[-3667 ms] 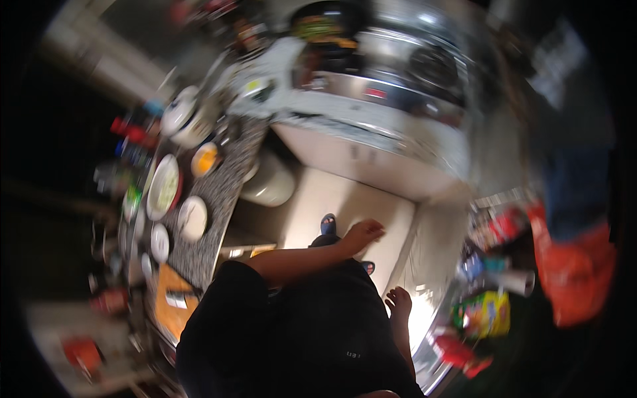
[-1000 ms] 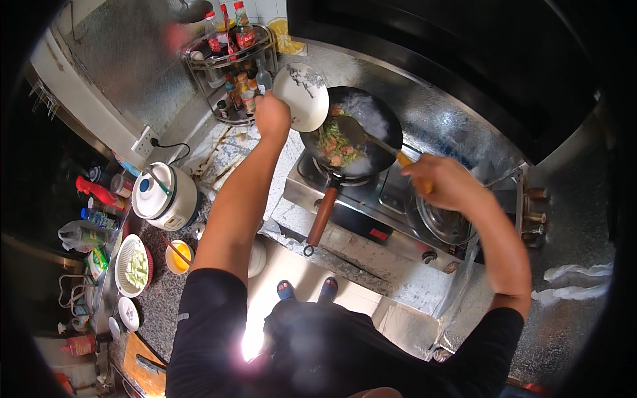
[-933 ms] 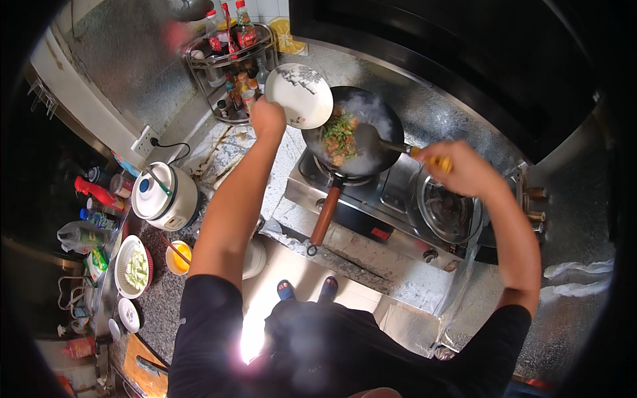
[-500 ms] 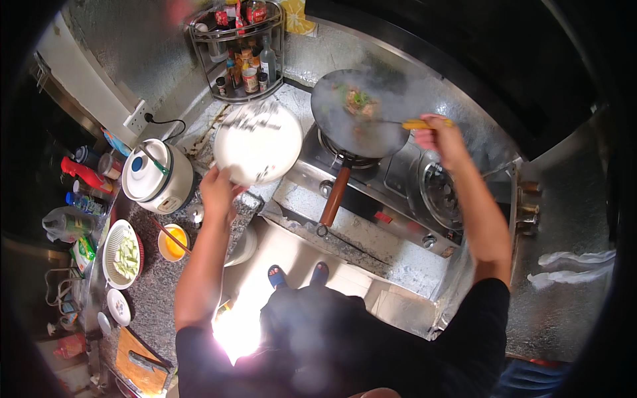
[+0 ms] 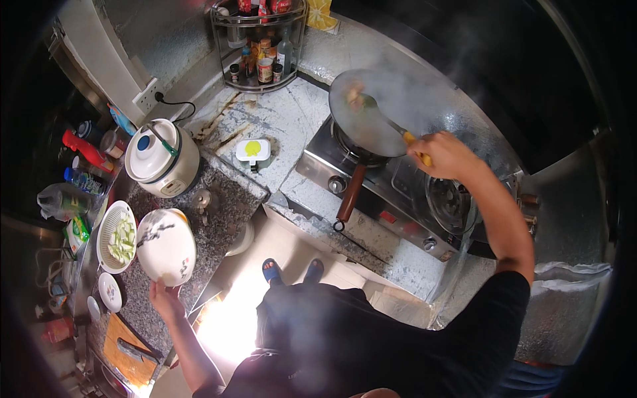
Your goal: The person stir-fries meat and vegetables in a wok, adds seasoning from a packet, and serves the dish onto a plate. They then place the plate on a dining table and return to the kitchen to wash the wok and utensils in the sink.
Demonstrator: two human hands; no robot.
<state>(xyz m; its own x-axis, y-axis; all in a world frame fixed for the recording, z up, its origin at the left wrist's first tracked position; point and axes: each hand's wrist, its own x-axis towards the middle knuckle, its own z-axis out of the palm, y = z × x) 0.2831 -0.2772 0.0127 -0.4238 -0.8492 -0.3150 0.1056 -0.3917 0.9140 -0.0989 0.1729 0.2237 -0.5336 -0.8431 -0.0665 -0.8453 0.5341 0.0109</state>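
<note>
While the outstretched left hand (image 5: 167, 302) grips the plate (image 5: 167, 249), the right hand (image 5: 446, 156), elbow (image 5: 519, 260) bent, clasps the spatula (image 5: 391, 124) angled into the wok (image 5: 342, 93).

White plate (image 5: 166, 251) over counter (image 5: 222, 229); yellow-handled spatula (image 5: 394, 125) in steaming wok (image 5: 377, 142).

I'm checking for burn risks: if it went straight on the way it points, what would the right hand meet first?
Probably the right edge of the wok: the right hand points left, along the yellow-handled spatula it grips. Depth is unclear, so it might pass above the rim.
</note>
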